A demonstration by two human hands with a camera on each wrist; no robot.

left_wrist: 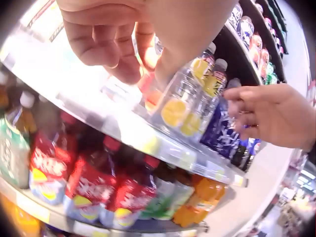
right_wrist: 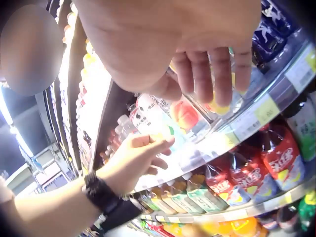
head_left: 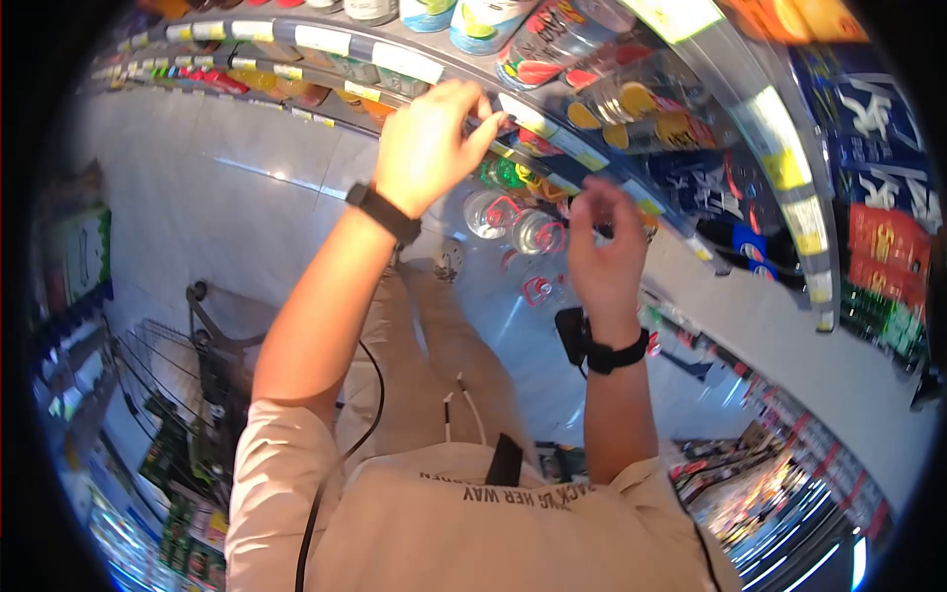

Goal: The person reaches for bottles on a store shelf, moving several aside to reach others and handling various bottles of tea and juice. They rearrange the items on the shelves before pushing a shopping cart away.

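My left hand [head_left: 434, 138] is over the front edge of a drinks shelf [head_left: 326, 39], its fingers loosely bent. In the left wrist view the fingers hang above the bright shelf lip, with no item visible in them. To its right, my right hand [head_left: 607, 232] reaches toward the same shelf with relaxed fingers and nothing visible in its grasp. Clear bottles with lemon labels [left_wrist: 175, 111] and dark blue-labelled bottles [left_wrist: 219, 128] stand between the hands in the left wrist view. The right wrist view shows a peach-labelled bottle [right_wrist: 185, 116] between the two hands.
Below are red-labelled bottles [left_wrist: 91, 185] and orange drinks [left_wrist: 200, 197] on a lower shelf. Large clear jugs with pink handles [head_left: 538, 232] stand on the floor. A wire cart [head_left: 163, 345] is at the left. Price tags [right_wrist: 256, 118] line the shelf edge.
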